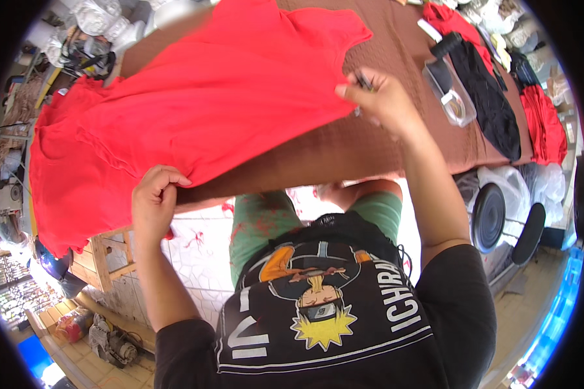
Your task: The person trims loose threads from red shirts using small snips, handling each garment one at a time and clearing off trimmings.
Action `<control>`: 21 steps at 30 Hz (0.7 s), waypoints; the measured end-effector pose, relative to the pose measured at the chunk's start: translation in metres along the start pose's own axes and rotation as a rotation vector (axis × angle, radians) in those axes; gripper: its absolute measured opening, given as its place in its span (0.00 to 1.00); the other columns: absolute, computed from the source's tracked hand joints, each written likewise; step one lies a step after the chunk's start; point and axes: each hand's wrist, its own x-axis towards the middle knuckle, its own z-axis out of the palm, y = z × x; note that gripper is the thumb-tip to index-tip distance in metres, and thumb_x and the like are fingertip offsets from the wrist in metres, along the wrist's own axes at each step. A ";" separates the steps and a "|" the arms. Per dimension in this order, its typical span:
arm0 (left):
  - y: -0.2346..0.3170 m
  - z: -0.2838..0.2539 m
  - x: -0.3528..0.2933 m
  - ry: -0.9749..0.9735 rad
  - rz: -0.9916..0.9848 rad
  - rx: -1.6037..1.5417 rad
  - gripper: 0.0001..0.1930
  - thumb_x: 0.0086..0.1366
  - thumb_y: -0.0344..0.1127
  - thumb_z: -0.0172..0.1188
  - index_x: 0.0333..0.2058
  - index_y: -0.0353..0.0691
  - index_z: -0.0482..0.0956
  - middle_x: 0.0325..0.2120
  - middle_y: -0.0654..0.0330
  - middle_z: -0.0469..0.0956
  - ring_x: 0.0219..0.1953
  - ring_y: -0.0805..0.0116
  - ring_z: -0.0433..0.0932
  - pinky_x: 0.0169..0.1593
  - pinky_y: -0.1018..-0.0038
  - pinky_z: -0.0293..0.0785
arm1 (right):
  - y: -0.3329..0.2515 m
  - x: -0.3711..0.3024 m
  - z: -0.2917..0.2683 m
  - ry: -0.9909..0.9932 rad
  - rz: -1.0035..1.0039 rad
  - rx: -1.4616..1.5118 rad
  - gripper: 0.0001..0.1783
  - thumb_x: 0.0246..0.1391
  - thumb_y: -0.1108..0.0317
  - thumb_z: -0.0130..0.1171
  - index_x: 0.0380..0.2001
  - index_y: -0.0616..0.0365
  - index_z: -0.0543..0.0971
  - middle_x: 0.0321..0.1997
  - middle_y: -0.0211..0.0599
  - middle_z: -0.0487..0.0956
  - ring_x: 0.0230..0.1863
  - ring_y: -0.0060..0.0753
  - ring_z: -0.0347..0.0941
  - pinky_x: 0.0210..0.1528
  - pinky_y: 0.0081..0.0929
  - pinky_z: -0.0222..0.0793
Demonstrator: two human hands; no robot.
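Note:
A large red garment (pixel 201 91), possibly a shirt, lies spread over the brown cloth-covered table and hangs down at the left. My left hand (pixel 157 188) is closed, pinching its near edge. At the garment's right side, my right hand (pixel 386 104) curls around a small dark metal tool (pixel 363 80) that looks like thread snips, mostly hidden by the fingers. The thumb of this hand touches or nearly touches the red edge.
On the brown table cover (pixel 370 152) at the right lie a clear plastic box (pixel 457 107), black cloth (pixel 490 104) and red cloth (pixel 544 126). A round black stool seat (pixel 488 217) stands below right. A wooden frame (pixel 100 259) is at the left, with a motor-like machine (pixel 113 343) on the floor.

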 end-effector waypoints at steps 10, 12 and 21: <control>0.069 0.097 0.026 -0.052 0.292 -0.019 0.11 0.57 0.29 0.61 0.40 0.38 0.80 0.40 0.55 0.78 0.43 0.61 0.78 0.48 0.72 0.71 | 0.051 -0.058 -0.011 0.159 -0.086 -0.029 0.10 0.53 0.67 0.62 0.37 0.59 0.80 0.29 0.22 0.77 0.31 0.11 0.68 0.35 0.12 0.64; 0.077 0.121 0.034 0.000 0.356 0.011 0.12 0.56 0.30 0.62 0.40 0.39 0.80 0.41 0.57 0.78 0.42 0.60 0.78 0.47 0.71 0.72 | 0.053 -0.063 -0.008 0.126 -0.188 -0.053 0.10 0.52 0.68 0.62 0.37 0.60 0.80 0.31 0.24 0.79 0.33 0.12 0.69 0.37 0.14 0.66; 0.076 0.163 0.035 0.015 0.147 0.043 0.11 0.55 0.32 0.64 0.37 0.38 0.82 0.38 0.59 0.77 0.38 0.63 0.78 0.41 0.72 0.73 | 0.079 -0.058 0.030 0.090 -0.168 -0.153 0.19 0.49 0.59 0.64 0.40 0.62 0.79 0.36 0.42 0.81 0.37 0.32 0.77 0.41 0.28 0.70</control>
